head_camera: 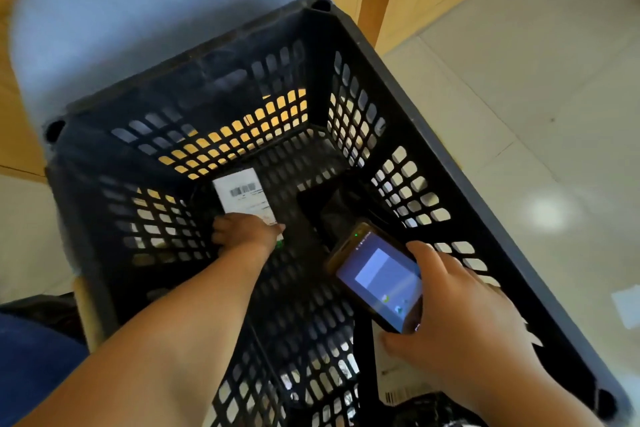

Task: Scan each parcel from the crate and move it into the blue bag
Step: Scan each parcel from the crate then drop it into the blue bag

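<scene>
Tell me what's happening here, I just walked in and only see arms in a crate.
A person is working through parcels in a deep black slatted crate. Their left hand reaches to the bottom and rests on a dark parcel with a white barcode label, seemingly taking hold of it. Their right hand holds a handheld scanner with a lit screen above the crate. Another labelled parcel lies at the near end. A light blue shape sits behind the crate, too blurred to identify.

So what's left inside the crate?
In the black crate: a labelled parcel under the left hand, and a dark parcel. The right hand's scanner hides more.
</scene>
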Available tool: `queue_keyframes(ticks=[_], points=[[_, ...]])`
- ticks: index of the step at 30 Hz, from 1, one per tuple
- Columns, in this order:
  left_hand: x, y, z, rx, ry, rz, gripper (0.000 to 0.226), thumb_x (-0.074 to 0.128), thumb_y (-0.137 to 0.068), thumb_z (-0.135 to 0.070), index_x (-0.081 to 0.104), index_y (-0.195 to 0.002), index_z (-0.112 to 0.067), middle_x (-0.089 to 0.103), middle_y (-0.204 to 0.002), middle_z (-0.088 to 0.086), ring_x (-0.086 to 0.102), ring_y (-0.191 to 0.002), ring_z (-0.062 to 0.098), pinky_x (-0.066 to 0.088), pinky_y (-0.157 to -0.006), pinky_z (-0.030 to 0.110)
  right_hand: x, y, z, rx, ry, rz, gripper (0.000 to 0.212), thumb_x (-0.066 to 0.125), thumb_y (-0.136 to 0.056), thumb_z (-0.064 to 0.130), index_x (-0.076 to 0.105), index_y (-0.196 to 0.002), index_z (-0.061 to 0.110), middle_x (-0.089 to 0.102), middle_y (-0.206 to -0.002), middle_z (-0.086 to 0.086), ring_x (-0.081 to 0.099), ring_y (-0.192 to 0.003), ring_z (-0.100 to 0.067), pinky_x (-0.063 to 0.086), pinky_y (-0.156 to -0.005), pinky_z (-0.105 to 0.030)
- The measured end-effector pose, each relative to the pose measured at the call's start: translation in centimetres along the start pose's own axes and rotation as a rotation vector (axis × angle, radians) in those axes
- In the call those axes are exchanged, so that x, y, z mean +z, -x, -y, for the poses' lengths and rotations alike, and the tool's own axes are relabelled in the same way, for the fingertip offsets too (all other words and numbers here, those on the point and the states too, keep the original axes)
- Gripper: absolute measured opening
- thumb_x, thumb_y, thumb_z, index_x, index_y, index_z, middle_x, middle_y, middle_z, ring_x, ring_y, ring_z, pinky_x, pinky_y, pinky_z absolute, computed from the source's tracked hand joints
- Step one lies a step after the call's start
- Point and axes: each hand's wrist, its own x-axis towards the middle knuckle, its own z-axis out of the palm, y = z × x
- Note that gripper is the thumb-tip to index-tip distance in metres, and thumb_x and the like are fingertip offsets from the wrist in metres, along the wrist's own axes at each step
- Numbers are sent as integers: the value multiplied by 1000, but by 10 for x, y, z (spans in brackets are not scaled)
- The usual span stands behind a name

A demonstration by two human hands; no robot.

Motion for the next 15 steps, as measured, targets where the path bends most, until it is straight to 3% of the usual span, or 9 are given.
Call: queue_keyframes(ticks=[3,6,10,15], points=[[11,9,-2,72,8,27,106,85,-61,-45,26,-138,-3,22,-138,16,30,-123,37,42,-96,46,-1,1,-2,5,5,-2,91,65,-60,64,12,-128,37,39,-97,19,48,-92,-9,36,-67,-27],[18,14,1,115,76,88,89,85,-66,-38,31,-130,-7,32,-135,18,40,-120,39,44,-93,48,-3,2,-3,17,7,-19,89,66,-59,65,17,-128,36,42,-101,18,48,-92,-11,34,-67,-27],[11,23,7,175,214,129,57,72,-82,-17,31,-120,-6,55,-125,20,57,-107,39,49,-81,42,-10,7,-6,29,-6,-45,86,64,-59,68,18,-125,36,47,-111,16,51,-100,-13,34,-66,-27],[-22,52,6,225,176,94,42,57,-90,-9,35,-124,-2,55,-125,21,57,-108,39,48,-77,40,-25,21,-5,24,-22,-93,89,70,-60,58,22,-131,31,50,-110,11,52,-98,-17,38,-69,-30]])
